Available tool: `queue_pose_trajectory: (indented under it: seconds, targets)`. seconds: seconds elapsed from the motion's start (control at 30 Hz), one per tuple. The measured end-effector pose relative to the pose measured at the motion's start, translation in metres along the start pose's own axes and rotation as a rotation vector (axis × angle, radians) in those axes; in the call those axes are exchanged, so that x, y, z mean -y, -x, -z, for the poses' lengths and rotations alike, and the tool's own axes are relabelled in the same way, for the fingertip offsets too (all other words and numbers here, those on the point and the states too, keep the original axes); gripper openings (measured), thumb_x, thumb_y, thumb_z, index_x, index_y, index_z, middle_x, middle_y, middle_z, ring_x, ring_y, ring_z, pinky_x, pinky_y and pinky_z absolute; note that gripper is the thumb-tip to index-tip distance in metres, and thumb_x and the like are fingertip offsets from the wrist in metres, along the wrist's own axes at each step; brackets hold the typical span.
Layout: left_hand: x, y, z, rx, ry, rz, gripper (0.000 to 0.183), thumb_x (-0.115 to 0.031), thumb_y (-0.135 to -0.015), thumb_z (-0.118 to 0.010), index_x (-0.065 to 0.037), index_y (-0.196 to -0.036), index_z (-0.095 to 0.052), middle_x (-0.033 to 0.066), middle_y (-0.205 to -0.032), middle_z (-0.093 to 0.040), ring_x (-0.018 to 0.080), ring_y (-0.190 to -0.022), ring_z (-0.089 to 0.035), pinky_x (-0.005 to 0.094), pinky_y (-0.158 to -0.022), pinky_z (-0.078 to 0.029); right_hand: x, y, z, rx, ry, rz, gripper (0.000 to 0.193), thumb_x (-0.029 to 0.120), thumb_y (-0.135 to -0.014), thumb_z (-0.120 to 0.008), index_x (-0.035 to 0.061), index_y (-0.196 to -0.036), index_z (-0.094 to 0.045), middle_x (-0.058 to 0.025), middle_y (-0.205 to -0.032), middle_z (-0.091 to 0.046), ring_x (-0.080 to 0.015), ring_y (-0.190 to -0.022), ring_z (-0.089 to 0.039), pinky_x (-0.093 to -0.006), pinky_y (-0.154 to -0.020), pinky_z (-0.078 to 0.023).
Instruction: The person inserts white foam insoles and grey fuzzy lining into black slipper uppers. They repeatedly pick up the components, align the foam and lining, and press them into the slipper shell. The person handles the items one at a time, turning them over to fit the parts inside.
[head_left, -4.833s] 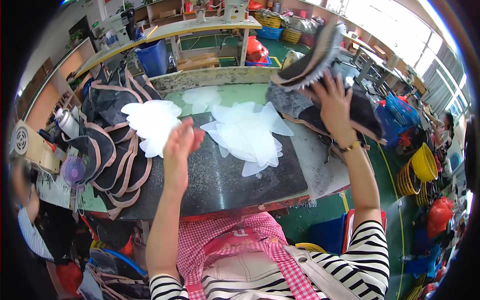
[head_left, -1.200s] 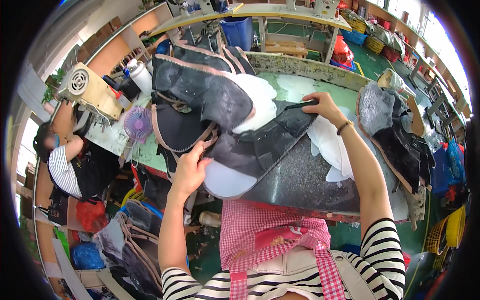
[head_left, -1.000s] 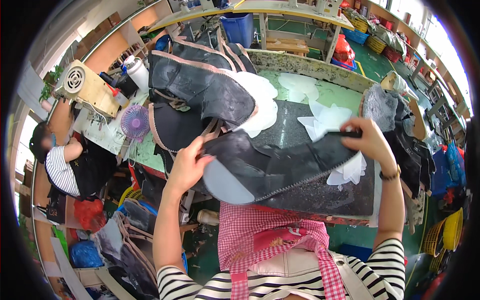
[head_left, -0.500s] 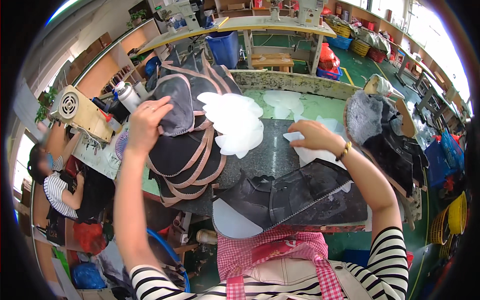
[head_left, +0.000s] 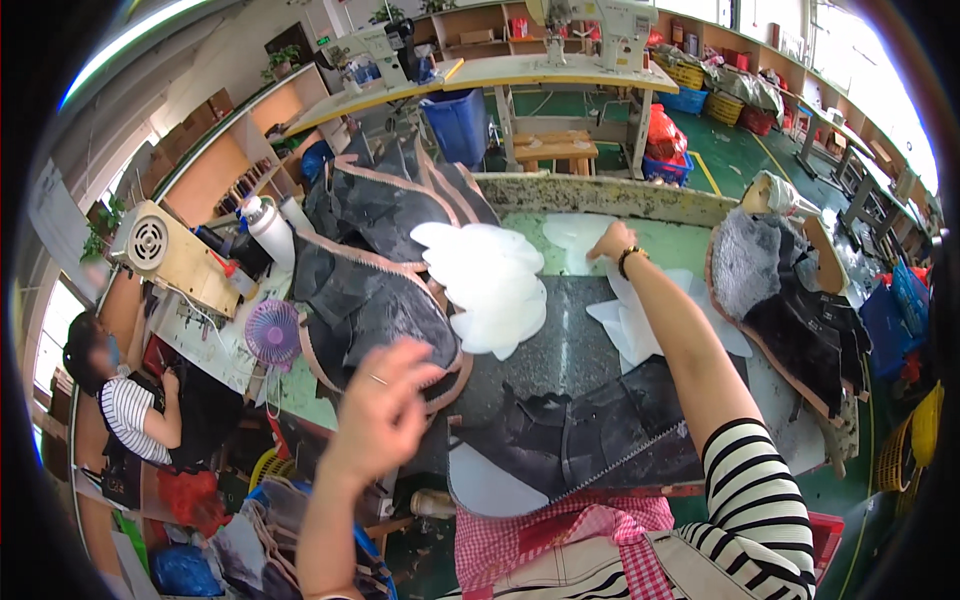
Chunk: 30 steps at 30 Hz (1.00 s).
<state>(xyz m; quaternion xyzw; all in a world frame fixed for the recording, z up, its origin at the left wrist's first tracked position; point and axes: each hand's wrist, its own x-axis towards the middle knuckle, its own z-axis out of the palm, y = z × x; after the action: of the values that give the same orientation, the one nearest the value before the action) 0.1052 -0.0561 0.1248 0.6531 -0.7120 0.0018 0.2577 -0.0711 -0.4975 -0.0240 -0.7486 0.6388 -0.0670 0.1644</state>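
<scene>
I view the curved, grey-tipped black panel (head_left: 600, 430) right of the empty, half-open left hand (head_left: 385, 412). Since the preceding frame, the right hand (head_left: 612, 242), fingers bent, grip unclear, has advanced to the far translucent white sheets (head_left: 570, 238).

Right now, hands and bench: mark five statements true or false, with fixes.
The right hand is at the small white pile on the bench's far part. True.
The left hand grips the purple fan. False: the left hand shows nothing held; the purple fan is farther left.
A long dark piece lies along the bench's near edge. True.
The blue bin stands on the bench. False: the blue bin is beyond it.
The grey furry piece is at the bench's right side. True.
</scene>
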Motion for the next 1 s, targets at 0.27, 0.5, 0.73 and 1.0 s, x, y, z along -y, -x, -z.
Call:
queue_pose_trajectory:
  seconds: [0.27,0.5,0.73,1.0]
  targets:
    - [-0.011,-0.028,-0.064,0.093,-0.031,-0.086,0.037,-0.008,-0.080,-0.065,-0.007,-0.116,-0.061,0.0130,-0.128,-0.054,0.0349,-0.125,-0.047,0.0442,-0.104,-0.037,-0.006,-0.010,0.001,-0.027,-0.032,-0.114,0.077,0.040,-0.045,-0.091,0.0008,-0.107,-0.067,-0.0179,-0.116,-0.063,-0.0358,-0.116,-0.052,-0.0461,-0.094,-0.047]
    - [-0.011,-0.030,-0.082,0.113,0.053,-0.070,0.037,-0.006,-0.080,-0.064,-0.006,-0.117,-0.061,0.0148,-0.127,-0.055,0.0377,-0.124,-0.047,0.0446,-0.103,-0.039,0.006,-0.015,0.017,0.193,0.122,-0.050,0.078,0.036,-0.053,-0.091,0.0075,-0.119,-0.062,-0.0190,-0.121,-0.059,-0.0302,-0.113,-0.051,-0.0446,-0.089,-0.048]
    - [-0.007,-0.040,-0.082,0.087,0.221,-0.025,0.045,-0.008,-0.081,-0.065,-0.004,-0.125,-0.055,0.0180,-0.128,-0.055,0.0366,-0.122,-0.049,0.0424,-0.102,-0.040,-0.032,-0.041,0.010,-0.137,-0.882,0.364,0.040,0.009,-0.065,-0.083,0.0018,-0.099,-0.063,-0.0095,-0.087,-0.069,-0.0140,-0.078,-0.064,-0.0268,-0.069,-0.050]
    - [0.010,-0.119,-0.076,-0.393,0.548,0.251,0.064,-0.023,-0.077,-0.079,0.006,-0.126,-0.050,0.0205,-0.119,-0.060,0.0272,-0.107,-0.060,0.0359,-0.092,-0.048,0.016,0.128,0.121,0.285,-1.068,0.737,0.043,-0.001,-0.080,-0.068,0.0030,-0.120,-0.050,-0.0074,-0.095,-0.067,-0.0120,-0.083,-0.063,-0.0253,-0.070,-0.052]
